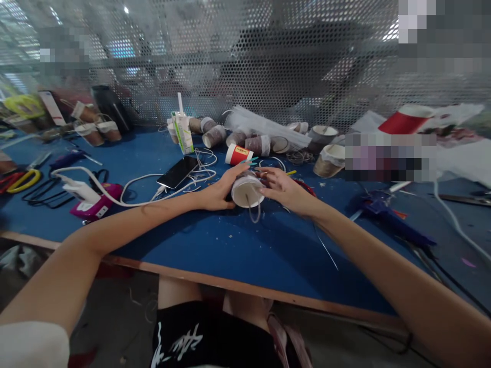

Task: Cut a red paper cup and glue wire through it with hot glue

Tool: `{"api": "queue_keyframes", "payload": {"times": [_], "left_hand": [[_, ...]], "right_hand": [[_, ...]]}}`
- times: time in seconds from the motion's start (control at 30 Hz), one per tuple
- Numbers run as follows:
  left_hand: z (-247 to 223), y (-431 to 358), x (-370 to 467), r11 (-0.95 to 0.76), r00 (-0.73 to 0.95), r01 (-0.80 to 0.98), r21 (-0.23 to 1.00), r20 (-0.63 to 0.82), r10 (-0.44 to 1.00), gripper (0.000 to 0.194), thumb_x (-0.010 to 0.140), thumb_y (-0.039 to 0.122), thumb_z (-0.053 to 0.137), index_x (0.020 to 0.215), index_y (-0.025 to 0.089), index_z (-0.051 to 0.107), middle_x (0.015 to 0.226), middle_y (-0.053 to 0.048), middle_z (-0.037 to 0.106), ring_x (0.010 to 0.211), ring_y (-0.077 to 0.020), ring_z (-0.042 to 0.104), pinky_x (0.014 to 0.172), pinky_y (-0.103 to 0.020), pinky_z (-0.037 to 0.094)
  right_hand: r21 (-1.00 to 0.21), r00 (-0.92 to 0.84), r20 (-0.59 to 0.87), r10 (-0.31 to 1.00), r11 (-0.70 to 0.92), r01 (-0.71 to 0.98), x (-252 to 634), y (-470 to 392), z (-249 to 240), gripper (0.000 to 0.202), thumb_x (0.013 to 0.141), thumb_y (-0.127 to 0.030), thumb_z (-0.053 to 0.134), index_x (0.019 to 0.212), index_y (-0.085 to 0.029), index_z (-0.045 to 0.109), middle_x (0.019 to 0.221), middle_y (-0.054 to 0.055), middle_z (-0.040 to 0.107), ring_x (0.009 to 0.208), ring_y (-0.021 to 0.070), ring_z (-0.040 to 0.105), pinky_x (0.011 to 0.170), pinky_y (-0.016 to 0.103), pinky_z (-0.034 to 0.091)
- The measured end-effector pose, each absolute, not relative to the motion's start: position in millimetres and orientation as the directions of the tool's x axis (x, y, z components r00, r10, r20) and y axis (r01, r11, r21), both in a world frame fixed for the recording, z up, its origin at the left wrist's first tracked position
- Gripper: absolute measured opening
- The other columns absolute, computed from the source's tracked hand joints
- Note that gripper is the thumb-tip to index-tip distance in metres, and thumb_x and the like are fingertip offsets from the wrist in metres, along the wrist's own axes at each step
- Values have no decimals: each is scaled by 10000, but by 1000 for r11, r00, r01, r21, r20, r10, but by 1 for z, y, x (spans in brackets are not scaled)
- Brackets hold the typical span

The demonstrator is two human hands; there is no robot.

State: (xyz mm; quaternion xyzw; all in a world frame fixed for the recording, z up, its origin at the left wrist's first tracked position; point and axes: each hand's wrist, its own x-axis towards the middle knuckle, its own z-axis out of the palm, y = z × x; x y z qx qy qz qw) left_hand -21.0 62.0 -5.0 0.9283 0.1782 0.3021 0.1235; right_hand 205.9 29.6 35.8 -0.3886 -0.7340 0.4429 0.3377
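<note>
A paper cup [240, 193] with a white rim lies tilted on its side between my hands, its mouth toward me. From the mouth a pale loop of cord or wire [256, 219] sticks out and hangs downward. My left hand [219, 191] is wrapped around the cup's left side, its thumb near the table. On the other side, my right hand [284, 188] has its fingers bent against the cup, with a fingertip at the rim. The cup's outer wall is mostly hidden by my fingers. Just behind it lies a red and white paper cup [235, 154].
Several wrapped cups [214, 137] lie behind my hands, beside a drink carton [183, 134] with a straw. Left are a phone [178, 173], a purple power strip [100, 202] and scissors [23, 181]. A blue glue gun [395, 217] lies right. Perforated metal [215, 61] stands behind.
</note>
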Motion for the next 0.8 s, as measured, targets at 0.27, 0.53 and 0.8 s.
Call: {"api": "queue_keyframes", "payload": {"times": [0.27,0.53,0.8], "left_hand": [[-3,51,-22,-921,660,209,328,648,381,809,737,378,700,1391,211,254,1343,-179,468,1254,-315,498,1039,-502,446],[4,34,-29,-879,498,353,319,731,466,690,657,382,744,1230,182,416,1116,-113,592,1025,-252,605,858,-406,519],[2,31,-25,-828,439,425,365,717,541,670,569,389,785,1118,180,464,981,-62,625,865,-206,630,742,-337,519]], "right_hand": [[-996,-444,27,895,60,60,199,19,51,493,698,-375,718,1122,-228,514,1364,125,524,1239,276,514,1048,483,424],[-784,-413,531,740,614,93,229,24,41,507,808,-685,448,1059,-266,582,1126,90,615,1006,253,594,850,444,492],[-371,-446,655,610,774,513,213,6,35,327,913,-488,440,804,-197,543,717,38,584,623,146,544,550,279,420]]}}
